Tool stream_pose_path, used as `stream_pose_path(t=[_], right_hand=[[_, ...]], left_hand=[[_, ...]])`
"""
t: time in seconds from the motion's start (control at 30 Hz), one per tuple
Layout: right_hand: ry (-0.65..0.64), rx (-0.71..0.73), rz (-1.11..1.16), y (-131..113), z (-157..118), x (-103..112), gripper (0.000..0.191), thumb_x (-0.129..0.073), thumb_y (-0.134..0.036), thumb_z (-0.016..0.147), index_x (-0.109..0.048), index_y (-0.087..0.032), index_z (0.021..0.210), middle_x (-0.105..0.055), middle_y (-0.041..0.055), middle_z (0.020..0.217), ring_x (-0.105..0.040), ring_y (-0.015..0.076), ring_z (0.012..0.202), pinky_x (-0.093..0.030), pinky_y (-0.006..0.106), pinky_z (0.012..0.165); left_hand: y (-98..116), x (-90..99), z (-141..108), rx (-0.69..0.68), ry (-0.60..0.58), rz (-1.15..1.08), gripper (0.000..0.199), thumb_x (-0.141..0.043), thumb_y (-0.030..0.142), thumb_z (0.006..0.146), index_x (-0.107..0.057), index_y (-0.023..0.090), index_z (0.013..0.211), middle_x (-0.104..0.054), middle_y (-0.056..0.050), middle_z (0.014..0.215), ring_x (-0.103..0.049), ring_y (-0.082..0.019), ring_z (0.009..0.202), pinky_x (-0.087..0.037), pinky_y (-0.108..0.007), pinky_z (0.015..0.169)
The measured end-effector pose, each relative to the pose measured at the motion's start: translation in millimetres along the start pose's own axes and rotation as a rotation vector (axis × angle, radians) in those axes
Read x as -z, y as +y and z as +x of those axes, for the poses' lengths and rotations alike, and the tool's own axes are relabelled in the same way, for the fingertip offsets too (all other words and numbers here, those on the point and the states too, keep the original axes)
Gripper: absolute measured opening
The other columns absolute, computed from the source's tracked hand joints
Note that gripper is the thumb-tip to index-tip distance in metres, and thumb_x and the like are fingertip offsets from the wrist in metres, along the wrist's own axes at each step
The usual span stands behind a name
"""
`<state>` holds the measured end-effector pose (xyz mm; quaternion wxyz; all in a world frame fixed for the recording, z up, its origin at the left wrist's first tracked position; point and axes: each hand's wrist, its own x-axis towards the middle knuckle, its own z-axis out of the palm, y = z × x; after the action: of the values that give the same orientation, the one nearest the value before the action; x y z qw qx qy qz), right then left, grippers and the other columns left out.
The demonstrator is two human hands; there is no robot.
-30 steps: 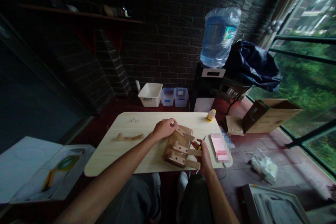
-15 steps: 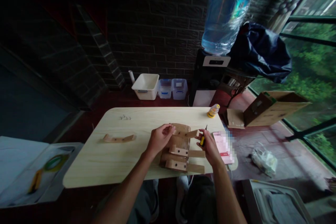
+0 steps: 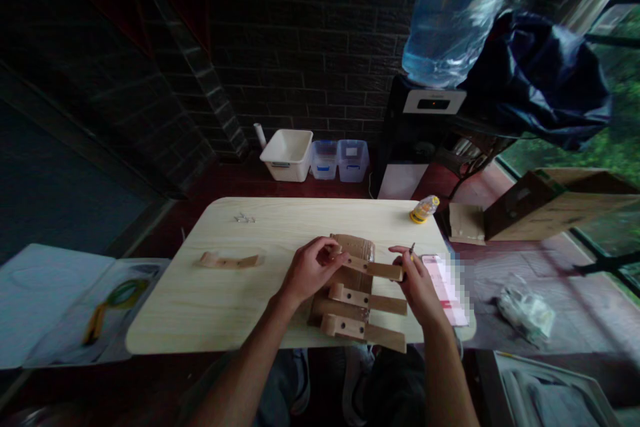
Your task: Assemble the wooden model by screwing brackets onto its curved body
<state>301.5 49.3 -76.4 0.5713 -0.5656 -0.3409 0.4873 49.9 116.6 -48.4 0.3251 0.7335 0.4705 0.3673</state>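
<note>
My left hand (image 3: 315, 268) pinches the left end of a curved wooden piece (image 3: 385, 271) with two dark holes or screw heads. That piece lies across a brown wooden board (image 3: 356, 245). Two similar pieces, the middle one (image 3: 387, 304) and the near one (image 3: 385, 335), sit across the same board below it. In my right hand (image 3: 416, 285) is a small screwdriver (image 3: 412, 249), its tip pointing up and its handle mostly covered by my fingers. The right fingers are beside the curved piece's right end; whether they touch it I cannot tell.
On the table (image 3: 165, 320) lie a loose curved wooden piece (image 3: 227, 261), several small metal parts (image 3: 245, 218), a yellow-based clear bottle (image 3: 424, 209) and a pink phone (image 3: 443, 287). Plastic bins (image 3: 287, 170) stand behind the table; a cardboard box (image 3: 545, 213) is at the right.
The far wooden piece has turned, its right end coming down closer to parallel with the other two. My left hand has shifted onto its left end. The view has shifted slightly.
</note>
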Motion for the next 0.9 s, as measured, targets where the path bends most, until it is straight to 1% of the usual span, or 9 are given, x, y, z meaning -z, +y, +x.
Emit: stream_pose_path(t=[0.13, 0.2, 0.27, 0.37, 0.47, 0.57, 0.67, 0.8, 0.9], right_hand=[[-0.029, -0.006, -0.149, -0.8, -0.9, 2.5, 0.051, -0.068, -0.066, 0.08, -0.075, -0.025, 0.111, -0.067, 0.0035, 0.087, -0.059, 0.0201, 0.079, -0.047, 0.029, 0.063], [-0.001, -0.007, -0.162, 0.2, 0.0, 2.0, 0.052, -0.07, -0.067, 0.078, -0.077, -0.024, 0.107, -0.069, 0.0049, 0.089, -0.061, 0.022, 0.082, -0.048, 0.03, 0.064], [0.04, -0.005, -0.143, 2.5, 1.0, 1.4, 0.053, -0.07, -0.068, 0.076, -0.078, -0.023, 0.101, -0.071, 0.0057, 0.087, -0.062, 0.0224, 0.08, -0.048, 0.031, 0.062], [0.096, -0.007, -0.102, 6.6, 0.5, 2.4, 0.052, -0.07, -0.069, 0.075, -0.079, -0.02, 0.092, -0.071, 0.0064, 0.082, -0.063, 0.0226, 0.077, -0.048, 0.032, 0.062], [0.134, -0.029, -0.114, 8.7, -2.8, 5.4, 0.051, -0.071, -0.068, 0.075, -0.078, -0.019, 0.086, -0.072, 0.0068, 0.079, -0.063, 0.0227, 0.077, -0.047, 0.032, 0.063], [0.148, -0.06, -0.169, 8.3, -7.5, 8.0, 0.05, -0.071, -0.067, 0.076, -0.078, -0.019, 0.086, -0.073, 0.0068, 0.081, -0.063, 0.0228, 0.078, -0.048, 0.032, 0.065], [0.134, -0.081, -0.201, 7.6, -11.5, 8.8, 0.05, -0.07, -0.067, 0.078, -0.078, -0.019, 0.086, -0.073, 0.0067, 0.083, -0.064, 0.0234, 0.08, -0.049, 0.033, 0.068], [0.125, -0.119, -0.231, 9.3, -13.7, 7.6, 0.051, -0.069, -0.068, 0.077, -0.078, -0.019, 0.088, -0.075, 0.0078, 0.089, -0.065, 0.0247, 0.083, -0.049, 0.034, 0.068], [0.128, -0.135, -0.26, 11.6, -13.5, 6.7, 0.052, -0.068, -0.068, 0.078, -0.078, -0.019, 0.091, -0.075, 0.008, 0.094, -0.065, 0.0239, 0.08, -0.049, 0.034, 0.068]], left_hand=[[-4.7, -0.2, 1.1, -0.02, -0.007, 0.022, 0.031, -0.07, 0.049, 0.088, -0.066, 0.021, 0.1, -0.072, -0.003, 0.091, -0.068, -0.016, 0.079, -0.056, -0.027, 0.073], [-7.1, -1.3, 1.2, -0.013, -0.029, -0.01, 0.031, -0.072, 0.047, 0.086, -0.066, 0.02, 0.101, -0.072, -0.003, 0.089, -0.068, -0.016, 0.079, -0.057, -0.026, 0.072], [-8.2, -2.0, 0.4, 0.0, -0.068, -0.065, 0.032, -0.074, 0.046, 0.085, -0.066, 0.02, 0.103, -0.073, -0.003, 0.09, -0.07, -0.017, 0.08, -0.058, -0.026, 0.073], [-8.0, -0.8, -2.5, 0.025, -0.161, -0.152, 0.035, -0.07, 0.043, 0.089, -0.066, 0.02, 0.115, -0.075, -0.005, 0.1, -0.072, -0.018, 0.088, -0.06, -0.028, 0.079], [-8.9, 2.6, -6.1, 0.041, -0.249, -0.17, 0.036, -0.065, 0.038, 0.093, -0.065, 0.022, 0.126, -0.075, -0.006, 0.112, -0.072, -0.018, 0.097, -0.06, -0.032, 0.088], [-12.8, 5.8, -8.7, 0.042, -0.284, -0.136, 0.037, -0.065, 0.036, 0.093, -0.066, 0.025, 0.128, -0.074, -0.005, 0.12, -0.07, -0.02, 0.107, -0.058, -0.037, 0.097], [-16.6, 7.5, -10.1, 0.042, -0.298, -0.098, 0.036, -0.067, 0.035, 0.091, -0.067, 0.028, 0.127, -0.072, -0.003, 0.125, -0.067, -0.021, 0.114, -0.054, -0.04, 0.104], [-17.5, 8.1, -10.4, 0.039, -0.313, -0.054, 0.034, -0.069, 0.031, 0.089, -0.069, 0.029, 0.124, -0.073, -0.003, 0.125, -0.067, -0.022, 0.113, -0.053, -0.043, 0.104], [-16.5, 8.8, -10.4, 0.045, -0.315, -0.034, 0.034, -0.069, 0.03, 0.089, -0.068, 0.029, 0.124, -0.073, -0.003, 0.124, -0.067, -0.022, 0.112, -0.053, -0.042, 0.102]])
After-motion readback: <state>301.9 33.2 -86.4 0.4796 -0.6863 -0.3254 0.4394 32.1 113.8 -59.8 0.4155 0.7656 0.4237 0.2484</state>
